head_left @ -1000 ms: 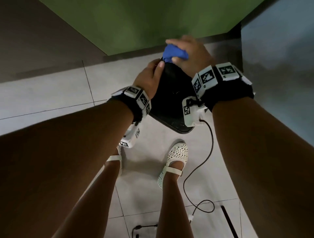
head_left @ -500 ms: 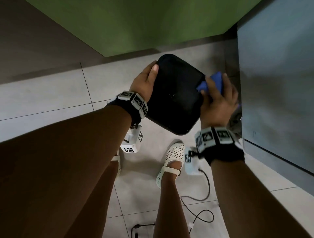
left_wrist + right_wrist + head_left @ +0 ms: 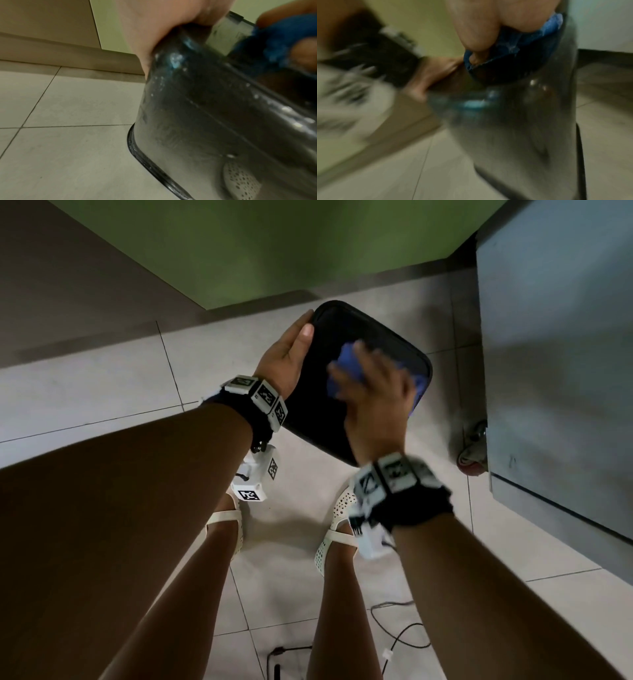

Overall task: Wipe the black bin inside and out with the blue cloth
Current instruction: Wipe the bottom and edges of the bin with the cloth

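Note:
The black bin point(image 3: 318, 412) is tipped over with its base turned up toward me, above the tiled floor. My left hand point(image 3: 291, 350) grips its left edge, thumb lying along the base, the other fingers hidden behind the wall. My right hand point(image 3: 373, 395), blurred by motion, holds the bunched blue cloth point(image 3: 346, 361) and presses it on the base near the right edge. In the left wrist view my palm point(image 3: 154, 27) clasps a corner of the glossy bin point(image 3: 205, 115), with the cloth point(image 3: 283, 44) beyond. In the right wrist view my thumb and fingers point(image 3: 479, 27) pinch the cloth point(image 3: 522, 44) against the bin point(image 3: 513, 121).
A grey cabinet point(image 3: 548, 371) on a castor wheel point(image 3: 472, 453) stands close on the right. A green wall point(image 3: 274, 244) with a dark skirting runs behind the bin. My feet in white shoes point(image 3: 337, 535) are just below it, and cables point(image 3: 404, 642) lie on the tiles.
My right hand has carried the cloth from the bin's far edge round the right side and onto the base. The bin has tipped so its base faces me more. My left hand keeps its hold.

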Available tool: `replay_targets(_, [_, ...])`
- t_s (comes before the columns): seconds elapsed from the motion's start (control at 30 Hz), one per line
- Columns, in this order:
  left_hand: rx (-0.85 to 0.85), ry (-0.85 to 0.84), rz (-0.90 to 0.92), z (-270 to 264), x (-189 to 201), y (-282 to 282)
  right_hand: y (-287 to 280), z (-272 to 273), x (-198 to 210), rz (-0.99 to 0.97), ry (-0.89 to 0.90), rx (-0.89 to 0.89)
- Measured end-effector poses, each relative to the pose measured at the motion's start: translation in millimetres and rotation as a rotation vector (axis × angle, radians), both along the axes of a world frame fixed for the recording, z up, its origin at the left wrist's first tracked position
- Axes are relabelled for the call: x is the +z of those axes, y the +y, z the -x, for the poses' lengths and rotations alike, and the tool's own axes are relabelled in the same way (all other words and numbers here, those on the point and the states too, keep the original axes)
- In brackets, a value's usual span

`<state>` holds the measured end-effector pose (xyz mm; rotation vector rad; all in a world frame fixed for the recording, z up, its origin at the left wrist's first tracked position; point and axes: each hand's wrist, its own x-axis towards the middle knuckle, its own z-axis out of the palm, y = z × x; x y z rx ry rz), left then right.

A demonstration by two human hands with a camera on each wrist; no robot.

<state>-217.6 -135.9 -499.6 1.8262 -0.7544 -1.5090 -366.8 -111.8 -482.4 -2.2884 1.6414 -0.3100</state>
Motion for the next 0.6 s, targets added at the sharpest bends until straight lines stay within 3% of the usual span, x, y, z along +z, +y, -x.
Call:
replay_targets(0.1, [0.017, 0.01, -0.015, 4, 3, 0, -33, 3, 5, -0.036, -0.036, -0.229])
replay_targets(0.17, [0.034, 0.017, -0.02, 5, 2, 0, -24, -7, 8, -0.041, -0.061, -0.272])
replay_targets(0.33, [0.052, 0.021, -0.011, 5, 0, 1, 43, -13, 3, -0.037, -0.051, 0.012])
replay_targets(0.43, [0.027, 0.007, -0.003, 5, -1, 2, 49, -8, 1, -0.01, -0.022, 0.116])
replay_targets(0.5, [0.041, 0.02, 0.004, 5, -1, 3, 34, -5, 1, -0.001, 0.019, 0.117])
replay_targets(0.6, [0.059, 0.01, 0.015, 6, 0, 4, 1, 1, 3, -0.024, 0.05, -0.02])
